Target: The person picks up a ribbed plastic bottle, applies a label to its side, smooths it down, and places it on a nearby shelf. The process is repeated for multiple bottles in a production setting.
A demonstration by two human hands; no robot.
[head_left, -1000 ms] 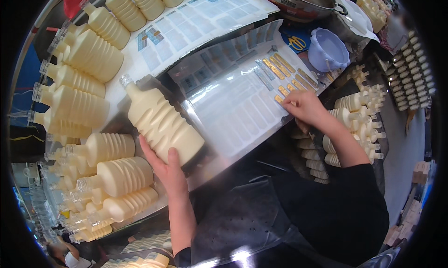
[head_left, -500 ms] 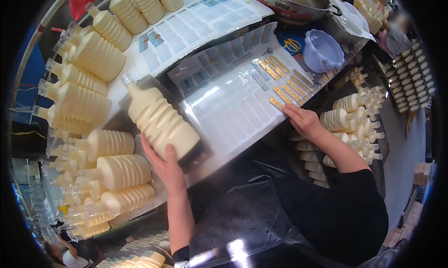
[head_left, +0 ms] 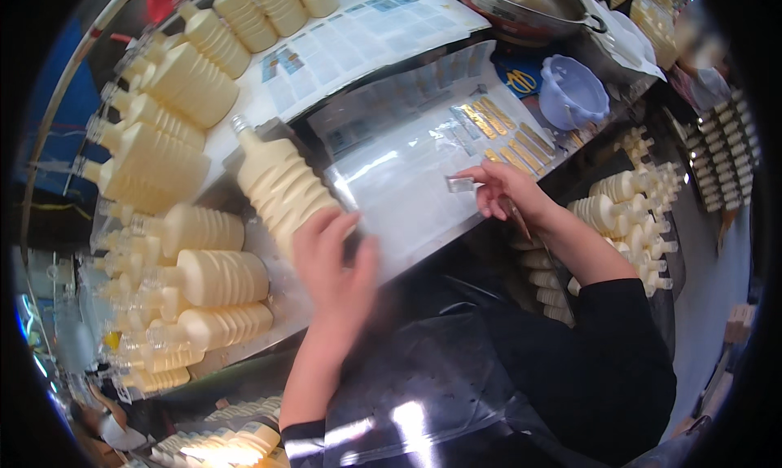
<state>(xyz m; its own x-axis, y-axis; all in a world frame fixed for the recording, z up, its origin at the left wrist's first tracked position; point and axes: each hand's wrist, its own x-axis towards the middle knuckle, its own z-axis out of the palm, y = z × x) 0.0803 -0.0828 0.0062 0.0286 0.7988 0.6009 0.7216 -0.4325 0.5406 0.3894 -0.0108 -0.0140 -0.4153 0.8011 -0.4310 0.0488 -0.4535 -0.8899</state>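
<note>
A cream-coloured ribbed bottle [head_left: 281, 187] with a clear threaded neck lies tilted on the table, neck pointing to the far left. My left hand [head_left: 334, 264] is over its near end, fingers apart and blurred by motion; whether it touches the bottle is unclear. My right hand [head_left: 517, 195] is raised over the right part of a glossy label sheet [head_left: 391, 199]. A narrow brownish-gold label strip [head_left: 518, 218] hangs from its curled fingers. At the outstretched index fingertip is a small see-through piece [head_left: 460, 184]. Gold label strips [head_left: 533, 142] remain on the sheet beyond this hand.
Several cream bottles [head_left: 220, 276] lie stacked along the left, with others [head_left: 244, 16] at the far left. A second label sheet [head_left: 358, 36] lies behind. A lavender basin [head_left: 574, 93], yellow-handled scissors [head_left: 521, 81] and a metal pan [head_left: 529, 4] stand far right. More bottles [head_left: 607, 211] are at right.
My left hand has shifted from the bottle's near-left side to above its near end. My right hand has drawn leftward off the sheet's edge, and the nearest gold strip has left its place.
</note>
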